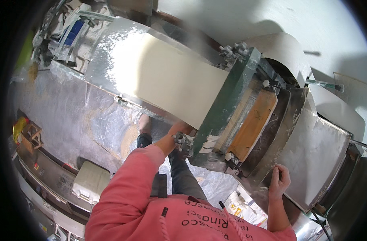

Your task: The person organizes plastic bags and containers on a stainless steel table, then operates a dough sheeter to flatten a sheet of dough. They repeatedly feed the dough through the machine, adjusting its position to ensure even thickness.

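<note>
A wide, smooth sheet of pale dough (183,80) lies on a flour-dusted metal bed (107,44) and runs up to the green crossbar (227,108) of a rolling machine. My left hand (181,127) reaches in at the sheet's near edge, beside the bar's near end and a metal knob (184,145). Its fingers are hidden there, so I cannot tell their shape. At the near edge of the metal tray on the right, my right hand (279,181) is raised with its fingers curled in. Nothing shows in it.
An orange-brown board (253,124) sits in the machine behind the bar. Right of it slopes a metal tray (316,160). A beige case (91,182) and a small wooden stool (32,135) stand at lower left. A printed white sack (241,207) lies below the machine.
</note>
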### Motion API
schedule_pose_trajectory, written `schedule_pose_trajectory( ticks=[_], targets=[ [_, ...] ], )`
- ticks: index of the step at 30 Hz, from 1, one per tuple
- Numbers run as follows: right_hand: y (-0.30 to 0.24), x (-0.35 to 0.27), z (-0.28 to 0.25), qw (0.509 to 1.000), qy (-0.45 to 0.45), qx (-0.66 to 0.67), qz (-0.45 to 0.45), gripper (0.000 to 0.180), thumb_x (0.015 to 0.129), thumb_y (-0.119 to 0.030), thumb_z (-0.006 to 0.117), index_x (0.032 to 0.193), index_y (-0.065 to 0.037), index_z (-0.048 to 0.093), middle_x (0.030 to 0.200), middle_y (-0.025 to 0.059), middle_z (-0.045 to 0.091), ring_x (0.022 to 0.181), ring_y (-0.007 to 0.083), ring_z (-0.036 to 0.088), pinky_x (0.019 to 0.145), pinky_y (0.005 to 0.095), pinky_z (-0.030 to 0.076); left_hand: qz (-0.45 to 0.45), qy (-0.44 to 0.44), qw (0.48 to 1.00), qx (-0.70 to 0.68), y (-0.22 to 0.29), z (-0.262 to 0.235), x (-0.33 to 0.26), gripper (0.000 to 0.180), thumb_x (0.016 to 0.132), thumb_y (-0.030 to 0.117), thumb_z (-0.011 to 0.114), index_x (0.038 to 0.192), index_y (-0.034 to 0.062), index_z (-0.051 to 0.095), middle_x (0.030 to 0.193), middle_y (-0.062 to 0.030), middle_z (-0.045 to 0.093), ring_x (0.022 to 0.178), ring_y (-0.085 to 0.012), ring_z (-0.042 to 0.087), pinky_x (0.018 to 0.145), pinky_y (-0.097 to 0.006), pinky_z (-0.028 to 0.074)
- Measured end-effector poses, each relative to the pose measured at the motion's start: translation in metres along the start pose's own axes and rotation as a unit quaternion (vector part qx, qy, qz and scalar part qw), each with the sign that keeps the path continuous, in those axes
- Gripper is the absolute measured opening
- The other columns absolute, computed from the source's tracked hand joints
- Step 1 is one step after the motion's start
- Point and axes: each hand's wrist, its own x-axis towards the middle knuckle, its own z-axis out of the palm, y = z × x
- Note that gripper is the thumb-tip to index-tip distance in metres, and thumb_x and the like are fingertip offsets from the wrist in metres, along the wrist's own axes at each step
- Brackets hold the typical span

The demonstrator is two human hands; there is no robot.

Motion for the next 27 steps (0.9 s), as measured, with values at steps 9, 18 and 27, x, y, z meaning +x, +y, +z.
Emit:
schedule_pose_trajectory(
  ticks=[9, 18, 27],
  targets=[
    [-0.001, 0.003, 0.0, 0.999, 0.009, -0.011, -0.03, 0.008, 0.084, 0.003, 0.058, 0.09, 0.002, 0.063, 0.083, 0.0127, 0.062, 0.077, 0.024, 0.059, 0.072, 0.0328, 0.047, -0.012, -0.071, 0.972, 0.223, -0.004, 0.002, -0.027, 0.045, 0.081, 0.027, 0.052, 0.123, 0.0121, 0.056, 0.129, -0.0084, 0.052, 0.126, -0.0285, 0.044, 0.106, -0.055, 0.03],
    [0.001, 0.005, -0.001, 0.998, 0.017, -0.016, -0.053, 0.009, 0.079, 0.004, 0.06, 0.087, 0.002, 0.063, 0.083, 0.0144, 0.063, 0.077, 0.0293, 0.059, 0.072, 0.036, 0.046, 0.003, -0.087, 0.985, 0.149, -0.013, 0.018, -0.027, 0.046, 0.081, 0.028, 0.052, 0.125, 0.0113, 0.055, 0.129, -0.0094, 0.052, 0.126, -0.0292, 0.043, 0.107, -0.054, 0.029],
    [0.005, 0.005, 0.003, 0.997, 0.029, -0.015, -0.072, 0.01, 0.078, 0.004, 0.059, 0.087, 0.002, 0.063, 0.082, 0.0149, 0.062, 0.076, 0.0296, 0.059, 0.071, 0.0365, 0.046, 0.011, -0.078, 0.982, 0.173, -0.028, 0.024, -0.035, 0.048, 0.081, 0.028, 0.051, 0.126, 0.0106, 0.053, 0.13, -0.0104, 0.051, 0.127, -0.0298, 0.043, 0.108, -0.054, 0.028]
  ],
)
